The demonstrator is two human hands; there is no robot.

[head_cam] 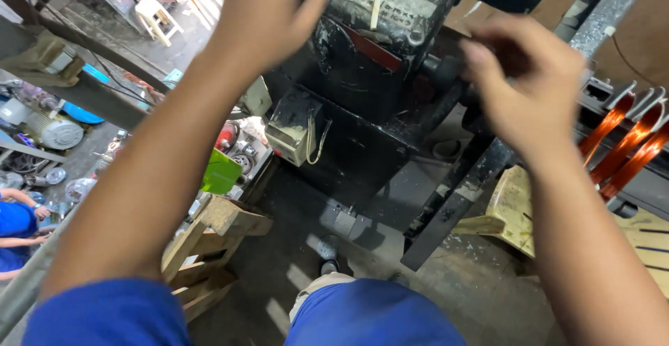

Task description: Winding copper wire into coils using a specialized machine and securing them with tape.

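My left hand [268, 11] is raised at the top of the view, against the upper part of a black, grimy machine [355, 130]. Its fingertips are cut off by the frame's edge, and the thumb points toward the machine's grey top [390, 4]. My right hand [526, 85] is blurred, with its fingers curled beside a dark round part [446, 67] on the machine's right side. Whether either hand grips anything is unclear. Both forearms are bare, with blue sleeves at the bottom.
Loops of copper wire [627, 144] hang on a frame at the right. A wooden stool [209, 245] stands at the lower left and a wooden block [512, 206] at the lower right. Another person in blue [17, 227] works far left among motors.
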